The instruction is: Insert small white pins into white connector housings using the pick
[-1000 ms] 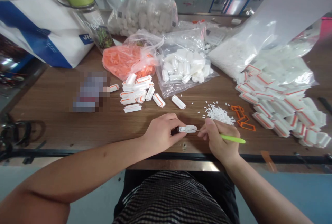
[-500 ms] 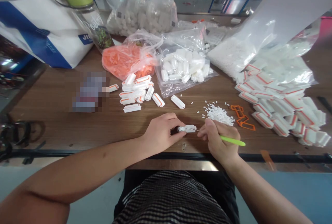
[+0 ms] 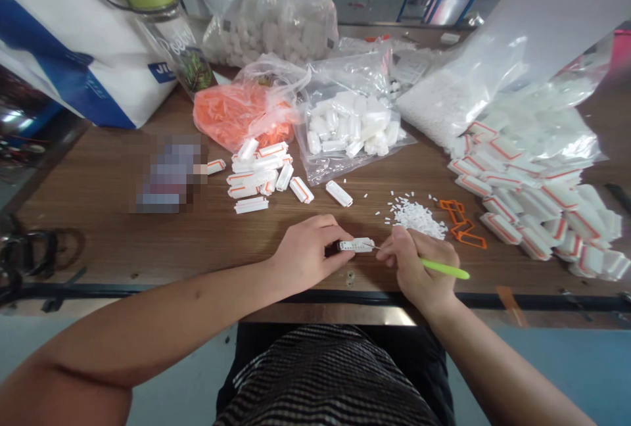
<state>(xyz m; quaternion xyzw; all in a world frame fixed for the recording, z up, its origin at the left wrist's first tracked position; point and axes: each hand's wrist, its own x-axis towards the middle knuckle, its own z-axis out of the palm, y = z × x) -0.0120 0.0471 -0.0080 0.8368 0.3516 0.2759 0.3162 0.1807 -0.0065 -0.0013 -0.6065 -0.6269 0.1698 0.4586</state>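
1. White plastic connector block (image 3: 355, 245) pinched between thumb and fingers of left hand (image 3: 305, 252), held just above the near edge of the wooden table (image 3: 98, 215).
2. Right hand (image 3: 417, 268) closed around a green-handled pick (image 3: 444, 269), thin metal tip touching the block's right end.
3. Both hands close together, almost meeting at the block, near the table's front edge.
4. Just beyond the right hand: a small heap of tiny white pins (image 3: 417, 215), a few scattered loose around it.
5. Right of the heap: orange plastic frames (image 3: 461, 222) lying flat on the wood.
6. Beyond the left hand: a loose cluster of white blocks with orange trim (image 3: 259, 173), one single white block (image 3: 338, 193) lying apart to its right.
7. Farther back, centre: clear bag of white parts (image 3: 352, 130), beside it a bag of orange parts (image 3: 236, 114).
8. Right side: a large pile of orange-trimmed white blocks (image 3: 532, 196) spilling from clear plastic, and a bag of fine white pieces (image 3: 444, 100) behind it.
9. Far back: another clear bag of white lumps (image 3: 276, 22); at left a white and blue bag (image 3: 73, 64) and a clear bottle with green lid (image 3: 167, 31).
10. Left of the cluster: a blurred patch (image 3: 170, 173), contents impossible to tell.
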